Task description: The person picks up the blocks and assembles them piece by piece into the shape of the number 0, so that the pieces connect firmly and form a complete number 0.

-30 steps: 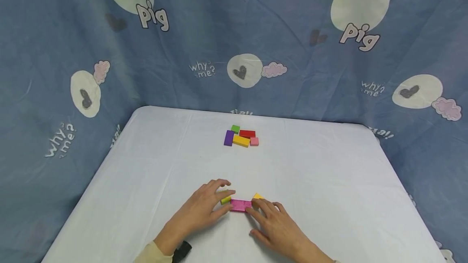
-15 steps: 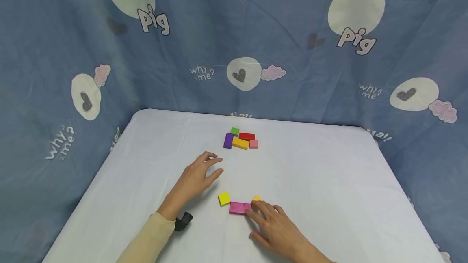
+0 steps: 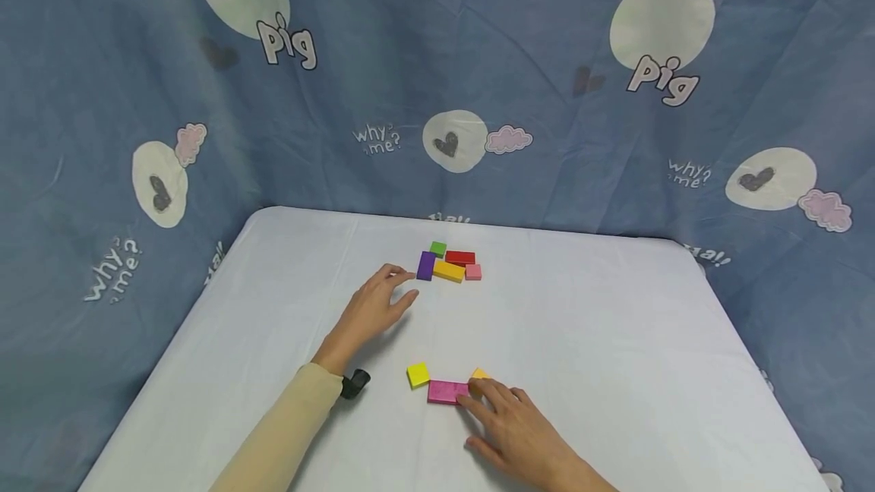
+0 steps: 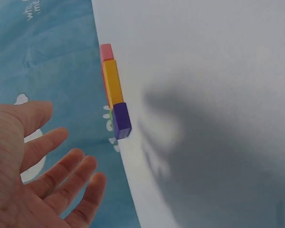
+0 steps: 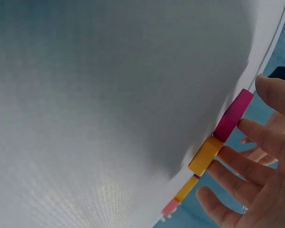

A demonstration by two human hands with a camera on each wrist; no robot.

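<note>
In the head view, the left hand (image 3: 374, 304) is the nearer one to the purple rectangular block (image 3: 425, 266), which lies just past its forefinger tip. The block's long axis runs across the line of those fingers, one long side facing them. Beyond it from the hand, the far amber rectangular block (image 3: 449, 271) meets its other side. The left hand's thumb and fingers stand apart and hold nothing.

In the left wrist view, the purple block lies beyond the spread fingertips, with a visible gap between; the palm is bare.

In the right wrist view, the right hand (image 5: 263, 166) has its fingers extended and loosely parted, gripping nothing. Its forefinger tip meets the magenta rectangular block (image 5: 233, 115), while the next two fingertips are at the near amber rectangular block (image 5: 206, 156). The thumb stands off the magenta block; whether the fingers press, I cannot tell.
</note>
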